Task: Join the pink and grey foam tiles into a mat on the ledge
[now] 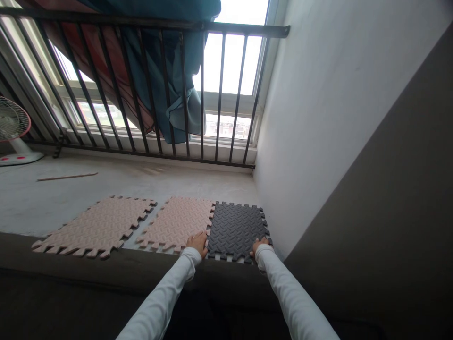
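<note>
A dark grey foam puzzle mat tile (236, 227) lies on the concrete floor against the wall, interlocked with a pink tile (179, 221) on its left. My left hand (198, 243) rests with fingers curled on the seam between the two tiles at their near edge. My right hand (261, 245) presses on the near right corner of the grey tile, fingers bent down. A second pink tile (97, 226) lies apart further left. Both arms wear white sleeves.
A black metal railing (184, 89) stands before the window, with blue and red cloth (166, 71) hanging over it. A white fan (14, 132) stands at far left. A thin wooden stick (67, 177) lies on the floor. A white wall (318, 118) closes the right side.
</note>
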{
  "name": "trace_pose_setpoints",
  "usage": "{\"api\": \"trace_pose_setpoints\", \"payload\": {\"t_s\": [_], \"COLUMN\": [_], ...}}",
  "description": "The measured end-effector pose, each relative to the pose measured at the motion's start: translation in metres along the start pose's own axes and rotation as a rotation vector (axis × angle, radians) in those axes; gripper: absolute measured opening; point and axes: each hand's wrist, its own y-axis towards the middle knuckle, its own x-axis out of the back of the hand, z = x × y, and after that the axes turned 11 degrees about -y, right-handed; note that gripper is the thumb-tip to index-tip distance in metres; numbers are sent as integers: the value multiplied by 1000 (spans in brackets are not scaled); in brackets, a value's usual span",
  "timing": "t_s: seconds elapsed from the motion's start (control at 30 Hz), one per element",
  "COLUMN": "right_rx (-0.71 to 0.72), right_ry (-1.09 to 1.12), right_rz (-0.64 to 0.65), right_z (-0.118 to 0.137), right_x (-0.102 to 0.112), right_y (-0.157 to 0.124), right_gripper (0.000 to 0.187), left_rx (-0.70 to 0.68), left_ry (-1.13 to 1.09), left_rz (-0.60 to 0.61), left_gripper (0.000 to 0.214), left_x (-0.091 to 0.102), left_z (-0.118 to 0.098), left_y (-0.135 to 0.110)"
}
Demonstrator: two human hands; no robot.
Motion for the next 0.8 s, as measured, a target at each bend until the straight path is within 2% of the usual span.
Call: {"api": "trace_pose_setpoints", "payload": {"t_s": [0.2, 0.33, 0.43, 0.63, 0.8], "right_rx": [7, 8, 15, 28, 110], "right_ry": [-3, 4, -6, -11, -1], "right_rz": [26, 25, 17, -10, 3], "right_z": [0, -1, -2, -1, -3], "right_x": [6, 8, 7, 4, 9], "right_y": [-5, -6, -5, 1, 4], "right_gripper": [71, 72, 71, 69, 57], "left_rx": [-67, -86, -51, -5, -11], "left_ry": [48, 79, 98, 50, 20], "left_rz": [-22, -25, -20, -42, -65], "left_gripper": [36, 55, 57, 40, 29], "left_x": [13, 16, 13, 12, 13], "left_z": [-3, -5, -9, -11, -5], "left_y": [14, 31, 42, 55, 70]}}
